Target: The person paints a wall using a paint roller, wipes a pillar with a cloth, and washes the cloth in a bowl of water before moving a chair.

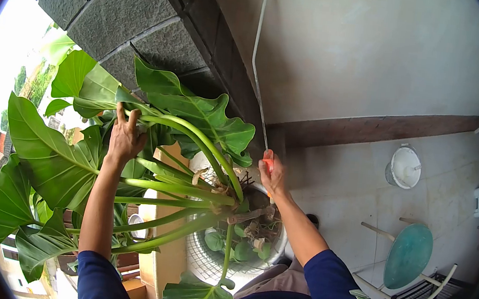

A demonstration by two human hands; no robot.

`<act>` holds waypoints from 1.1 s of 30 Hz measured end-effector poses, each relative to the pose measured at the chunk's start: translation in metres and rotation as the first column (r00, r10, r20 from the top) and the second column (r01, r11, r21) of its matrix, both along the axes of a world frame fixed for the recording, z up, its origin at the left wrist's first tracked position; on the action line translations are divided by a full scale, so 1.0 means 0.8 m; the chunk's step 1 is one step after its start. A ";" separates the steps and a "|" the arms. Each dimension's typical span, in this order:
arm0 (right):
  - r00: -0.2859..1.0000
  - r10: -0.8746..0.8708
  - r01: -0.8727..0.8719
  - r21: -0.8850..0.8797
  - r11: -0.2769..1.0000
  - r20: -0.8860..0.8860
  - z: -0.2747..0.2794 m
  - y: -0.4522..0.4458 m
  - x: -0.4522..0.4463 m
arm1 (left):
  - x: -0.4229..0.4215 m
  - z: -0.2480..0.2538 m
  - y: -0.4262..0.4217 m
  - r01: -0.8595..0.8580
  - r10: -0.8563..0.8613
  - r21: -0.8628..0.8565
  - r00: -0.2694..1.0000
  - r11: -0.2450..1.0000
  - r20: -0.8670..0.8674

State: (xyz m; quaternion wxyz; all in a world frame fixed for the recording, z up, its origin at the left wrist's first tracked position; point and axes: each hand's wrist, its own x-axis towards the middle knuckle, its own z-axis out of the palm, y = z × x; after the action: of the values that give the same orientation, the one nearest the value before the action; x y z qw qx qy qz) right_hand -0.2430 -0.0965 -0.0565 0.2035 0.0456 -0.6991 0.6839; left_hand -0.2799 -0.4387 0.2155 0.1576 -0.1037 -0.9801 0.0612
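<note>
A big leafy plant [200, 194] with long thick green stalks spreads in front of me, its broad lobed leaves [56, 145] mostly to the left. My left hand [127, 139] is closed at a leaf stalk [181, 124] near the leaf base; the leaf partly hides its fingertips. In my right hand [273, 177], closed to the right of the plant's crown, is a red-handled tool [269, 159]. My fingers cover much of it, so its exact kind is unclear. The plant's woody base [256, 214] rises from a round pot [279, 241] holding smaller leaves.
A stone-tiled pillar [131, 10] stands ahead, beside a pale wall [366, 52] with a thin white cable [257, 46]. On the tiled floor to the right are a white bucket [405, 168] and a green-seated stool [409, 256]. White wire mesh [202, 256] surrounds the pot's left side.
</note>
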 end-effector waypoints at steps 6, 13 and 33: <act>0.995 0.009 -0.022 0.128 0.992 0.100 -0.040 0.008 0.025 | 0.000 -0.002 0.001 -0.040 0.041 -0.006 0.999 0.999 0.013; 1.000 0.010 -0.010 0.020 1.000 -0.014 0.081 0.002 -0.024 | -0.001 -0.003 -0.002 -0.025 0.025 -0.003 1.000 1.000 0.015; 0.991 -0.003 -0.002 0.038 0.999 0.131 -0.073 0.026 0.059 | 0.002 0.001 0.006 -0.057 0.056 0.011 0.997 0.998 0.049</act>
State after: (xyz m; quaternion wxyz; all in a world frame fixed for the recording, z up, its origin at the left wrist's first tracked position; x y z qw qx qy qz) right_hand -0.1958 -0.0757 -0.1148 0.1566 0.0044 -0.7240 0.6717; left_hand -0.2780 -0.4342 0.2167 0.1323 -0.0765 -0.9866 0.0569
